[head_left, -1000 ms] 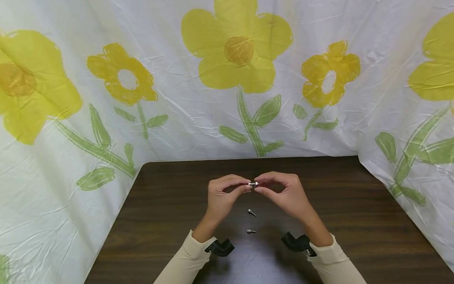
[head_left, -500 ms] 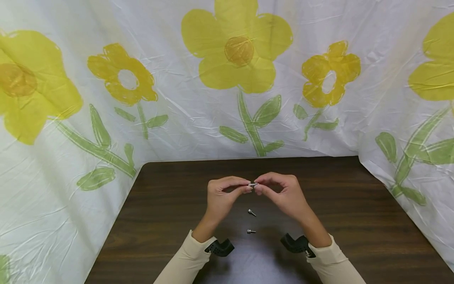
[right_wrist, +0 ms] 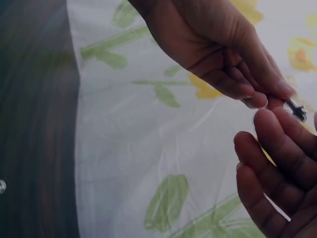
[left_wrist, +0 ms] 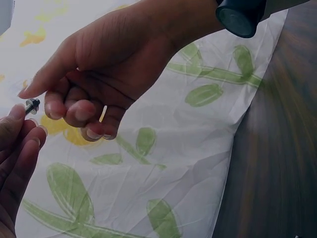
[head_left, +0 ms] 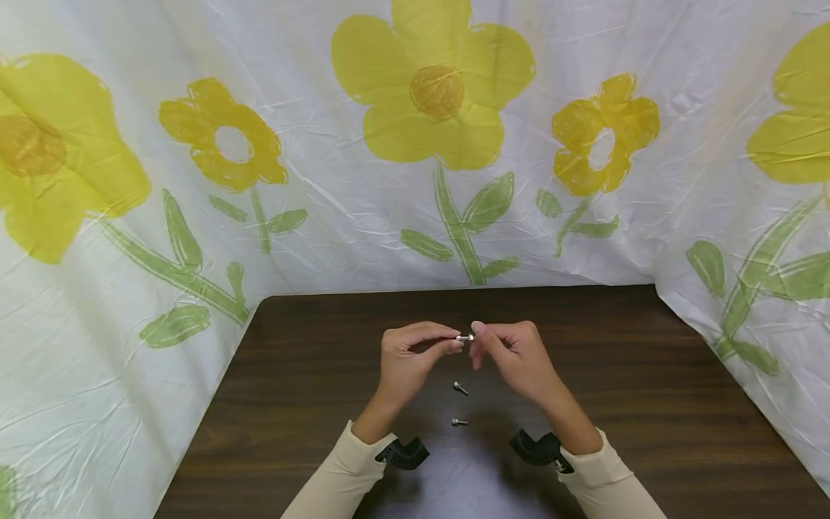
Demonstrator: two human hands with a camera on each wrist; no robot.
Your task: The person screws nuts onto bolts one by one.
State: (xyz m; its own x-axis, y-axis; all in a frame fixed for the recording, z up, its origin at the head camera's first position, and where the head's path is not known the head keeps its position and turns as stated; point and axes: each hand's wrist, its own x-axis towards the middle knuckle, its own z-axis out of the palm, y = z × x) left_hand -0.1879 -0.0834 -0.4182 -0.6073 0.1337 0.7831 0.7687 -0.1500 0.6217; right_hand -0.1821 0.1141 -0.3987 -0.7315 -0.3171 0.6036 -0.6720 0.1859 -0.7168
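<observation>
My left hand (head_left: 403,360) pinches a small metal bolt (head_left: 464,338) between thumb and fingertips, above the table. Towards the bolt's free end sits a wider ring (left_wrist: 32,105), perhaps a nut or washer; which one I cannot tell. Close by on the right, my right hand (head_left: 521,360) has its thumb and loosely bent fingers spread about that end. The right wrist view shows a gap between the right fingers (right_wrist: 272,126) and the bolt. Nearer me, two more metal bolts (head_left: 460,388) lie on the tabletop, one behind the other.
A dark wood-grain table (head_left: 298,404) spreads beneath both hands. White cloth (head_left: 350,245) with yellow flowers hangs along its back and sides. Black camera mounts (head_left: 403,453) are worn at both wrists, below the cream sleeves (head_left: 346,468).
My right fingers were pinching the bolt's right end; now they have come off it, the thumb swung up and the fingers dropped lower. The left hand has barely moved.
</observation>
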